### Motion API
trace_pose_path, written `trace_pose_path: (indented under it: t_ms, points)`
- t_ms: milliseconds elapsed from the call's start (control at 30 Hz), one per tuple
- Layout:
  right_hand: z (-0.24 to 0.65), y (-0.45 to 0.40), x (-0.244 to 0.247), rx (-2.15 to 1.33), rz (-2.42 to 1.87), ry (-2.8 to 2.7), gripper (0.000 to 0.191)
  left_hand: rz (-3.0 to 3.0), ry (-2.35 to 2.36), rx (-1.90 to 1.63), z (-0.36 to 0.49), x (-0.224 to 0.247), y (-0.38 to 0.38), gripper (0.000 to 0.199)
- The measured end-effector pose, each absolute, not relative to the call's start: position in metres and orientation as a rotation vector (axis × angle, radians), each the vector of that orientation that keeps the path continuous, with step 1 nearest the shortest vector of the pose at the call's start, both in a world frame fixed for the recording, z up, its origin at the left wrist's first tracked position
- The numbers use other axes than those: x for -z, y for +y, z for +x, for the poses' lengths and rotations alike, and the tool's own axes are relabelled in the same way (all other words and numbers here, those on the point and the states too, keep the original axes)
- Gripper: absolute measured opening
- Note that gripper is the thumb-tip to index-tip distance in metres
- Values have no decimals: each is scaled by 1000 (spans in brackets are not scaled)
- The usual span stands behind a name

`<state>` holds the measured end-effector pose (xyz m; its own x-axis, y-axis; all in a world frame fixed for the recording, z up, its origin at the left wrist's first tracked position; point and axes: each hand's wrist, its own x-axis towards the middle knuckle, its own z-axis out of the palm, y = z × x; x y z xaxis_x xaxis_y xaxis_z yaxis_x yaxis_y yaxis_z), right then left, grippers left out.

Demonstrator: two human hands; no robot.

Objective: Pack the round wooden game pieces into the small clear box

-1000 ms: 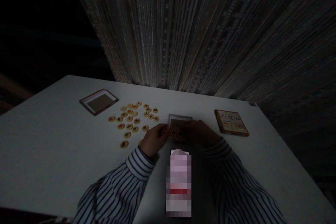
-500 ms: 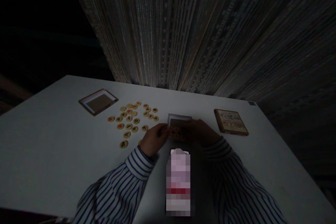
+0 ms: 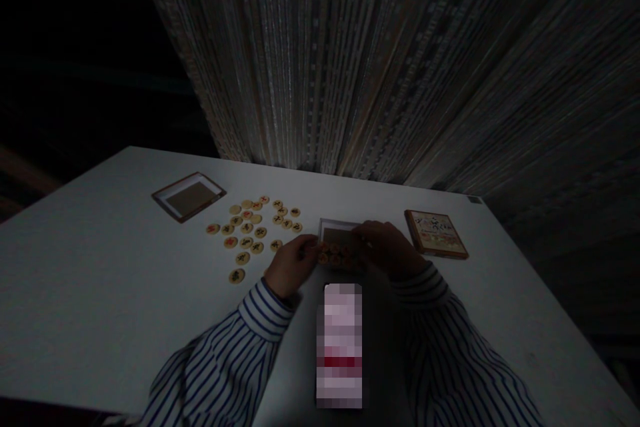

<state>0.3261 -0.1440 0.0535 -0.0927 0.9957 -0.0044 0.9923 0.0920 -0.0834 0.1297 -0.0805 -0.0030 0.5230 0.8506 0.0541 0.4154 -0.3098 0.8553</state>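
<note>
A small open box (image 3: pixel 341 222) stands on the white table between my hands, with several round game pieces (image 3: pixel 336 258) in its near part and a bare brown bottom behind them. At the box's left side, my left hand (image 3: pixel 293 265) has its fingers closed on the edge. My right hand (image 3: pixel 390 249) is at the right side, its fingertips over the box; shadow hides whether they hold a piece. Left of the box, several loose wooden discs (image 3: pixel 246 228) with red or dark characters lie scattered.
A brown-rimmed open tray or lid (image 3: pixel 175 215) lies at the back left of the white table (image 3: pixel 125 293). To the right is a flat printed box (image 3: pixel 437 233). A phone (image 3: pixel 339 347) with a blurred screen lies near the front. Behind the table hangs a striped curtain (image 3: pixel 300 60).
My right hand has shifted slightly right and its fingers have lifted, so more pieces in the box show. My left hand has hardly moved. The view has shifted slightly.
</note>
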Motion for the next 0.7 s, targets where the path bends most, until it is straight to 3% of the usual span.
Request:
trace_pose_path:
  t_ms: [367, 700]
  points:
    - [328, -163, -50, -19, -2108, -2113, 23, 1950, 995, -731, 127, 1, -81, 30]
    - [324, -194, -10, -182, -2051, -1776, 41, 1949, 943, -712, 126, 4, -83, 32]
